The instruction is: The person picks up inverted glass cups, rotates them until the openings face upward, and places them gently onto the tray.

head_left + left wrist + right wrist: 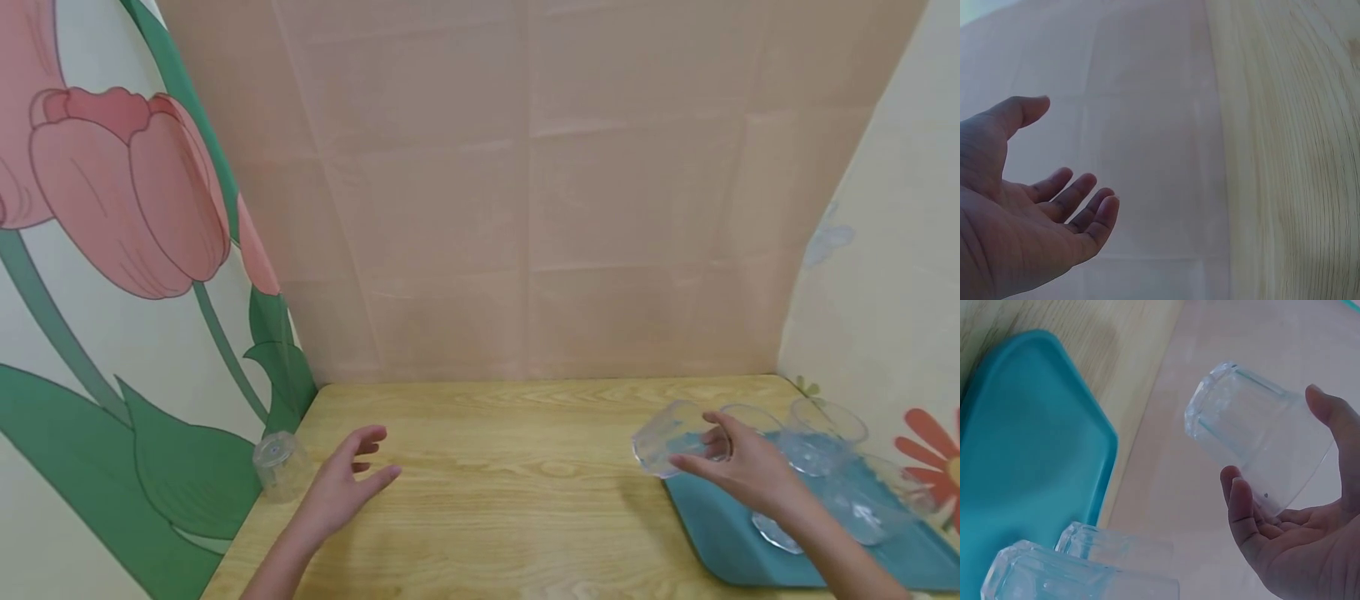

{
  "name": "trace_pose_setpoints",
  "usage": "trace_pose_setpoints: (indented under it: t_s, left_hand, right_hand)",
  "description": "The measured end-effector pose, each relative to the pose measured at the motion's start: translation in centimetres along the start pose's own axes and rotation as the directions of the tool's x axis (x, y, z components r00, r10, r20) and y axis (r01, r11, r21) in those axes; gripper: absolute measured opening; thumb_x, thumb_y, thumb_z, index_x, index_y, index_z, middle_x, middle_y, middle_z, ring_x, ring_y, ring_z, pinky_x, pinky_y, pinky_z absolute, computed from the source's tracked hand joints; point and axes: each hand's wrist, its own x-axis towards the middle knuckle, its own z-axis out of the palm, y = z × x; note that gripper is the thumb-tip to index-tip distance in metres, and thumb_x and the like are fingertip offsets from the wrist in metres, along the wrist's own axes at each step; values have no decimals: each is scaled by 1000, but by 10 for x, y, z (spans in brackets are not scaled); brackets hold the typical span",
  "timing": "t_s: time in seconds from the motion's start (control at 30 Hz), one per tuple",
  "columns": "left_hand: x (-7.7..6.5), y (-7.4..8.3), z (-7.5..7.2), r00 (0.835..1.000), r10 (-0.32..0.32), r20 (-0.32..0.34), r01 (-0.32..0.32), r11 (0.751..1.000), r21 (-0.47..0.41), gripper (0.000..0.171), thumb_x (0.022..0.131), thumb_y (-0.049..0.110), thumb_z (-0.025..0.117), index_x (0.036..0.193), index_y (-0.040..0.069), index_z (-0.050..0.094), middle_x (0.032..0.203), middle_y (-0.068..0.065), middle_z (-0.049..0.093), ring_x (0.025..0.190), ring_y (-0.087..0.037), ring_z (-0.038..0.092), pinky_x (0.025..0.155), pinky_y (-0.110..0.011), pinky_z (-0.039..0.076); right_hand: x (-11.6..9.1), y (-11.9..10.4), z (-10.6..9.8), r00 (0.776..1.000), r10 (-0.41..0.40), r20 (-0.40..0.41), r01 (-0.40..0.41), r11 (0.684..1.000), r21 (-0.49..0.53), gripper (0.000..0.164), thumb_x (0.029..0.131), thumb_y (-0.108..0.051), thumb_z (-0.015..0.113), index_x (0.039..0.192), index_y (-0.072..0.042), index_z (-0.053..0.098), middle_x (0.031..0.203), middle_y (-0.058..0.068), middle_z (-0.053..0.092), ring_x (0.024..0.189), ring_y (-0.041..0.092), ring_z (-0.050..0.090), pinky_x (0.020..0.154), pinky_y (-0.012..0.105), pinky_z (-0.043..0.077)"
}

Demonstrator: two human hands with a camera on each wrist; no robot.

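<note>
My right hand [742, 467] holds a clear faceted tumbler [663, 442] near its rim, above the left edge of the blue-green tray. The tumbler is tilted on its side, its thick base pointing left, away from the palm. In the right wrist view, thumb and fingers span the tumbler [1254, 428] on opposite sides. My left hand [341, 487] is in the air over the left part of the table, holding nothing, fingers loosely bent and thumb apart. Beside it, at the table's left edge, another clear tumbler [279, 471] stands upside down.
Several clear tumblers [862, 508] stand on the blue-green tray [727, 554] at the right, partly behind my right forearm. The wood-grain table [510, 500] meets a pinkish cloth backdrop [525, 250] at the back. Flower-printed panels [127, 192] close off both sides.
</note>
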Motion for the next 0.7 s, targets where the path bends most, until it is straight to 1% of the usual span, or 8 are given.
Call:
trace_pose_setpoints:
  t_s: [0.13, 0.23, 0.4, 0.57, 0.7]
  left_hand:
    - [0, -2, -7, 1000, -13, 4, 13, 1000, 4, 64, 89, 32, 79, 142, 9, 51, 140, -11, 58, 129, -33, 53, 106, -53, 46]
    - [1, -5, -11, 1000, -12, 2, 12, 1000, -5, 64, 90, 29, 79, 142, 7, 50, 140, -12, 57, 130, -34, 52, 106, -53, 46]
    - [1, -12, -18, 1000, -20, -5, 20, 1000, -8, 62, 91, 26, 78, 142, 6, 49, 140, -14, 57, 130, -36, 51, 106, -54, 45]
    - [3, -18, -26, 999, -32, -18, 32, 999, 8, 64, 91, 30, 77, 143, 6, 48, 141, -15, 56, 130, -36, 51, 107, -55, 44]
    - [5, -24, -31, 999, -29, -32, 29, 1000, 1, 62, 92, 29, 76, 142, 5, 48, 141, -16, 55, 131, -37, 50, 107, -55, 43]
  right_hand:
    - [3, 3, -1, 1000, 2, -3, -2, 1000, -17, 97, 84, -51, 79, 142, 16, 38, 112, 25, 67, 98, 38, 67, 75, 52, 54]
    - [5, 5, -2, 1000, 9, 8, -9, 999, -35, 100, 84, -52, 78, 143, 17, 37, 112, 29, 67, 98, 41, 67, 74, 54, 55]
    - [8, 9, -3, 998, 43, 54, -40, 998, -57, 104, 86, -58, 74, 145, 18, 33, 119, 34, 63, 101, 46, 65, 72, 55, 54]
    - [11, 13, -4, 996, 59, 60, -54, 995, -87, 108, 86, -60, 73, 144, 20, 31, 118, 37, 63, 98, 48, 65, 71, 56, 54]
    - [13, 14, -5, 996, 70, 50, -64, 992, -109, 111, 85, -62, 73, 144, 21, 30, 115, 36, 63, 96, 48, 65, 71, 57, 52]
